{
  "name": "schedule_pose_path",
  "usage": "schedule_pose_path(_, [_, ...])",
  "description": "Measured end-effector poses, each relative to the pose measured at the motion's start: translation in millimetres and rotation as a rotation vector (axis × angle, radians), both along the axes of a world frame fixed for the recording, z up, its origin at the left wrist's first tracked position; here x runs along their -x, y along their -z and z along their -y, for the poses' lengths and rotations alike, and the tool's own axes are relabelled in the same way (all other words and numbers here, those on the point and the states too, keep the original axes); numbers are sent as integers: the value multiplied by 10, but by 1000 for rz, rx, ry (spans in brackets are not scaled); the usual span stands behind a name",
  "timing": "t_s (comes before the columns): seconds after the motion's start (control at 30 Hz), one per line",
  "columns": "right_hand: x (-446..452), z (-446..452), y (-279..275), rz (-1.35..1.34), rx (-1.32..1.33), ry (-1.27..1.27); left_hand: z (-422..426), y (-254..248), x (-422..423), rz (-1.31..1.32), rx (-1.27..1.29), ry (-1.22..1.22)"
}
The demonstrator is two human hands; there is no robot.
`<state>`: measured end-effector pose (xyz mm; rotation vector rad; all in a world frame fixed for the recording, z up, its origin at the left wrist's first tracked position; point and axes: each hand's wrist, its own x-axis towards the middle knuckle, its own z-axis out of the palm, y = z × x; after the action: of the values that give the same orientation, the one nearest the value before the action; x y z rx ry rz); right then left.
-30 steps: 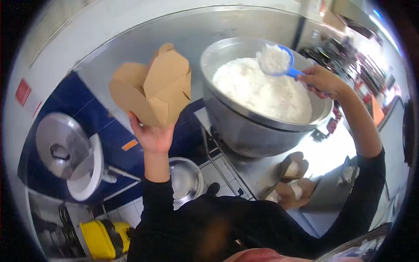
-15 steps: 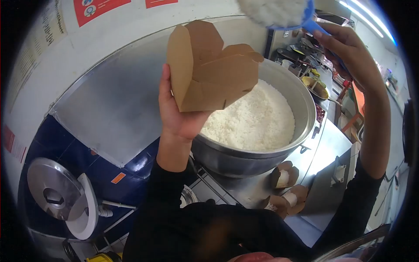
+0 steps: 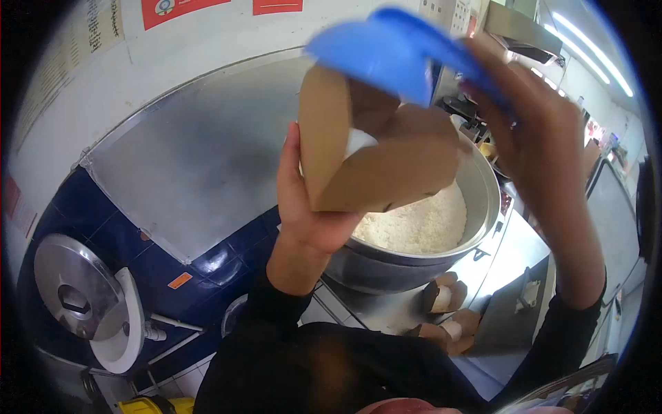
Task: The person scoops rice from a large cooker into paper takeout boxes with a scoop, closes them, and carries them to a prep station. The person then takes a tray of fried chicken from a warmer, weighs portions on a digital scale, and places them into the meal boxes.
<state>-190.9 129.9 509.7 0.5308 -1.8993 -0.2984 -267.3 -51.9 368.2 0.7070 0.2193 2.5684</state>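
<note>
My left hand (image 3: 310,214) holds up an open brown cardboard takeaway box (image 3: 386,169) from below, with its flaps spread. Some white rice (image 3: 360,141) shows inside it. Over the box's opening, a blue scoop (image 3: 376,55) is tipped upside down, its back facing up. The fingers of my right hand (image 3: 531,110) are closed around the scoop's handle and a little blurred. Behind and below the box stands a large metal pot (image 3: 393,272) of white rice (image 3: 417,224), partly covered by the box.
Several brown boxes with rice (image 3: 445,293) stand on the steel counter (image 3: 393,310) below the pot. A metal lid (image 3: 76,286) and a white sink (image 3: 121,345) are at the lower left. Beyond the pot, cookware lines the counter at right.
My right hand has brought the rice-filled scoop left and down over the box and turned it over. Rice now shows in the box. The box sits slightly lower and further right in view.
</note>
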Motion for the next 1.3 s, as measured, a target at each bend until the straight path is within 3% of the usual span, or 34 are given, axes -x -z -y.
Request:
schedule_pose_path(0.13, [27,-63,-48,164,205,-83,-39,12,-53,92,-82,25])
schedule_pose_path(0.2, [44,-222,-152,308,425,-236,22,66,-131,85,-126,-154])
schedule_pose_path(0.23, [-41,-290,-228,464,503,-90,66,113,-167,78,-135,-221])
schedule_pose_path(0.3, [74,-496,-46,419,479,-60,150,264,-219,175,11,-776])
schedule_pose_path(0.37, [219,-578,130,560,481,197,170,158,-284,197,-29,-1030])
schedule_pose_path(0.4, [353,-587,214,802,508,216,125,-6,-319,217,-137,-1133])
schedule_pose_path(0.43, [262,-480,231,913,367,264,14,-141,-381,209,-243,-1221])
schedule_pose_path(0.47, [179,-472,372,700,175,260,-95,-251,-497,180,-320,-1279])
schedule_pose_path(0.5, [155,-503,494,645,128,-24,-171,-256,-575,83,-251,-1382])
schedule_pose_path(0.53, [-42,-400,487,767,211,-166,-324,-207,-660,-58,-171,-1431])
schedule_pose_path(0.63, [-333,-42,908,735,456,-836,-723,23,-987,-504,-109,-1451])
schedule_pose_path(0.73, [-356,83,1393,48,498,-1228,-1233,378,-1455,-879,-158,-1292])
schedule_pose_path(0.8, [-434,158,1515,-12,766,-1099,-1158,481,-1322,-991,-160,-1155])
schedule_pose_path(0.9, [-1508,-365,1840,258,1376,-1087,-1468,839,-1672,-1150,-67,-961])
schedule_pose_path(0.97, [-2294,-759,2168,407,1692,-881,-1659,1141,-1858,-1181,74,-871])
schedule_pose_path(1.07, [-3349,-1228,2974,221,2026,-624,-1864,1814,-2003,-1101,460,-778])
schedule_pose_path(1.17, [-4052,-1658,3455,-228,1981,-140,-1923,2833,-1982,-821,983,-719])
schedule_pose_path(1.2, [-4285,-1863,3677,-289,1889,164,-1970,3131,-2046,-637,1076,-640])
schedule_pose_path(1.3, [-4785,-2637,4711,-453,1583,707,-2026,3517,-2022,-639,1224,-451])
